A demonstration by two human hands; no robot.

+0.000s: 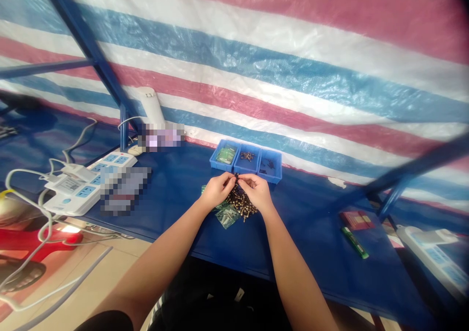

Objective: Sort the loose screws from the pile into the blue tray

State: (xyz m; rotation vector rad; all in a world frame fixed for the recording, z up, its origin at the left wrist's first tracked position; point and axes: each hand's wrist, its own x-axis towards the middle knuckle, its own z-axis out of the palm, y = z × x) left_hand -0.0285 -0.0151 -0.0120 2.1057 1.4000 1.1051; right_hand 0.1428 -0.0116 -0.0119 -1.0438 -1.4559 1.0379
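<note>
My left hand (217,190) and my right hand (257,190) meet over the blue table, thumbs and fingertips pinched together. Between them is a small dark piece (236,176), too small to make out its kind. Under my hands lies a heap of small brass and dark metal fittings (245,207). At the heap's left front is a small clear-green bag (226,216) with pale screw-like pieces inside. Just beyond my fingers stand three joined blue bins: the left bin (221,165) holds green packets, the middle bin (246,167) a few brass pieces, the right bin (273,177) small dark pieces.
To the left lies a white power strip (90,187) with plugs and cords, beside a blurred-out item (126,191). A white device (152,107) leans at the back. On the right are a red box (357,220), a green narrow box (354,243) and another power strip (434,257).
</note>
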